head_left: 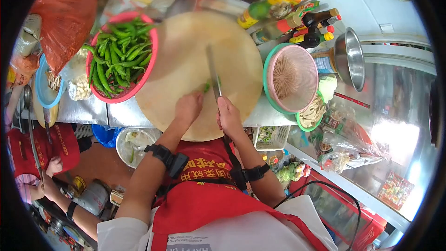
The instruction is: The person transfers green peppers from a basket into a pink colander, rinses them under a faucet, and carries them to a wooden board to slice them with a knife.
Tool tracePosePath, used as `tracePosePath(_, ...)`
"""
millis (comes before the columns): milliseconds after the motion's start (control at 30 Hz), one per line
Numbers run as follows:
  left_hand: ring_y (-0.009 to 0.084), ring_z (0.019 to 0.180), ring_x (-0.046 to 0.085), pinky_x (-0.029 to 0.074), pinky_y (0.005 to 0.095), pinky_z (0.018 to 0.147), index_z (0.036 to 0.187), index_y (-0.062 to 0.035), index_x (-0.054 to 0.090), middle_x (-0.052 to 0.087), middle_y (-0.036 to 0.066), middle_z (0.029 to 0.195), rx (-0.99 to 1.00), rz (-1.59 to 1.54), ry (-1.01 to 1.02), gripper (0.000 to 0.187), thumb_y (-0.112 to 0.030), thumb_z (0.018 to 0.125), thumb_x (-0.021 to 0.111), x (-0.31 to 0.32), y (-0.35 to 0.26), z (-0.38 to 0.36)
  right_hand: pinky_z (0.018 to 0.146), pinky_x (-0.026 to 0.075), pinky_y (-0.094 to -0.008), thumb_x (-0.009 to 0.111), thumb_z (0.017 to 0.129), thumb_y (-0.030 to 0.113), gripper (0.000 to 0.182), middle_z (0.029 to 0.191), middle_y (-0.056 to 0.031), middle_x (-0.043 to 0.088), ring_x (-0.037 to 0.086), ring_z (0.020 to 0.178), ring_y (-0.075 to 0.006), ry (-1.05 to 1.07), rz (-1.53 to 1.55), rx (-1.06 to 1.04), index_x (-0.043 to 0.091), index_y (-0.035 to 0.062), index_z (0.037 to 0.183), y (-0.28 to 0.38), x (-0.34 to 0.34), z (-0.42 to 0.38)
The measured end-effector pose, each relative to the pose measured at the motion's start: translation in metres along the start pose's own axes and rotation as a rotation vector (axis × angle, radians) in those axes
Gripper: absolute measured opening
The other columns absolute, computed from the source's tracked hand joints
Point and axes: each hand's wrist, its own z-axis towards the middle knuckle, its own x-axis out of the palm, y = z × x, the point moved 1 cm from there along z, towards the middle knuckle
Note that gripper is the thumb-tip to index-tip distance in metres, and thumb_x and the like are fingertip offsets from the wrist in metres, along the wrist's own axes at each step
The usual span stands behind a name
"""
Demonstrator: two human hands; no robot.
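My right hand grips the handle of a long knife whose blade lies across the round wooden cutting board. My left hand presses down on a small green pepper piece on the board, right beside the blade. A pink basket heaped with green peppers sits on the board's left edge.
An empty pink strainer in a green bowl stands right of the board, with sauce bottles and a steel bowl behind. A red plastic bag lies far left. Another person's hand is at lower left.
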Motion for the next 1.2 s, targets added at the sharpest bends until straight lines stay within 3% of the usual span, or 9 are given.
tracePosePath(200, 0.0387, 0.068, 0.060, 0.048, 0.0471, 0.062, 0.085, -0.0066, 0.061, 0.061, 0.021, 0.072, -0.006, -0.053, -0.021, 0.018, -0.023, 0.085, 0.053, 0.004, -0.001, 0.002, 0.046, 0.038, -0.0271, 0.039, 0.095, 0.038, 0.047, 0.053, -0.0027, 0.046, 0.047, 0.047, -0.0102, 0.005, 0.008, -0.096, 0.048, 0.0030, 0.125, -0.003, 0.002, 0.007)
tracePosePath(267, 0.0387, 0.067, 0.060, 0.048, 0.0471, 0.062, 0.085, -0.0068, 0.061, 0.061, 0.021, 0.072, -0.038, -0.070, -0.023, 0.018, -0.023, 0.085, 0.053, 0.005, 0.001, -0.001, 0.037, 0.033, -0.0241, 0.038, 0.095, 0.043, 0.041, 0.054, 0.0001, 0.042, 0.040, 0.041, -0.0085, -0.028, 0.087, -0.013, 0.052, 0.0061, 0.107, 0.004, 0.003, -0.005)
tracePosePath(367, 0.0388, 0.067, 0.060, 0.048, 0.0473, 0.062, 0.084, -0.0067, 0.061, 0.061, 0.021, 0.072, 0.000, -0.034, -0.053, 0.019, -0.024, 0.084, 0.053, 0.003, 0.002, 0.011, 0.038, 0.034, -0.0238, 0.038, 0.095, 0.042, 0.040, 0.054, -0.0001, 0.041, 0.040, 0.042, -0.0085, -0.019, 0.080, -0.135, 0.052, 0.0060, 0.106, -0.004, 0.003, -0.004)
tracePosePath(500, 0.0389, 0.066, 0.060, 0.048, 0.0480, 0.062, 0.086, -0.0069, 0.061, 0.061, 0.021, 0.072, 0.016, -0.057, -0.030, 0.019, -0.024, 0.084, 0.053, 0.004, 0.002, 0.005, 0.038, 0.034, -0.0257, 0.040, 0.094, 0.040, 0.047, 0.053, 0.0005, 0.046, 0.043, 0.042, -0.0081, 0.028, 0.082, -0.015, 0.049, 0.0048, 0.124, -0.004, 0.002, 0.001)
tracePosePath(567, 0.0390, 0.066, 0.060, 0.048, 0.0481, 0.061, 0.086, -0.0070, 0.061, 0.061, 0.021, 0.071, 0.010, -0.059, -0.019, 0.019, -0.024, 0.084, 0.053, 0.002, 0.004, 0.004, 0.038, 0.034, -0.0237, 0.037, 0.095, 0.041, 0.039, 0.056, 0.0002, 0.042, 0.040, 0.042, -0.0085, -0.020, 0.137, -0.005, 0.052, 0.0061, 0.104, 0.006, 0.006, -0.012)
tracePosePath(767, 0.0391, 0.067, 0.060, 0.048, 0.0483, 0.061, 0.083, -0.0060, 0.061, 0.060, 0.021, 0.071, 0.013, -0.058, -0.064, 0.017, -0.021, 0.084, 0.053, -0.001, -0.002, 0.007, 0.038, 0.034, -0.0239, 0.038, 0.095, 0.043, 0.040, 0.057, 0.0001, 0.043, 0.040, 0.042, -0.0084, 0.068, 0.078, -0.002, 0.051, 0.0063, 0.103, -0.003, 0.004, -0.004)
tracePosePath(900, 0.0390, 0.068, 0.059, 0.047, 0.0478, 0.063, 0.085, -0.0052, 0.061, 0.061, 0.021, 0.072, 0.010, -0.057, -0.024, 0.018, -0.021, 0.084, 0.053, 0.002, 0.005, 0.005, 0.038, 0.034, -0.0239, 0.039, 0.094, 0.045, 0.041, 0.056, -0.0001, 0.042, 0.040, 0.042, -0.0087, 0.013, 0.070, -0.153, 0.051, 0.0063, 0.099, -0.006, 0.008, -0.007)
tracePosePath(1100, 0.0360, 0.073, 0.059, 0.047, 0.0418, 0.065, 0.086, -0.0028, 0.061, 0.061, 0.019, 0.082, 0.189, -0.120, 0.082, 0.017, -0.019, 0.084, 0.053, -0.027, 0.032, -0.010, 0.039, 0.036, -0.0247, 0.040, 0.094, 0.044, 0.037, 0.055, -0.0004, 0.045, 0.042, 0.041, -0.0098, 0.073, 0.162, 0.140, 0.047, 0.0097, 0.080, 0.009, -0.017, -0.002)
tracePosePath(1200, 0.0290, 0.073, 0.058, 0.046, 0.0342, 0.065, 0.086, -0.0019, 0.062, 0.060, 0.016, 0.086, 0.250, -0.173, 0.294, 0.018, -0.019, 0.084, 0.056, -0.073, 0.084, -0.038, 0.037, 0.033, -0.0241, 0.042, 0.093, 0.042, 0.036, 0.054, 0.0007, 0.042, 0.040, 0.041, -0.0079, 0.005, 0.229, 0.077, 0.054, 0.0085, 0.091, 0.009, -0.037, -0.004)
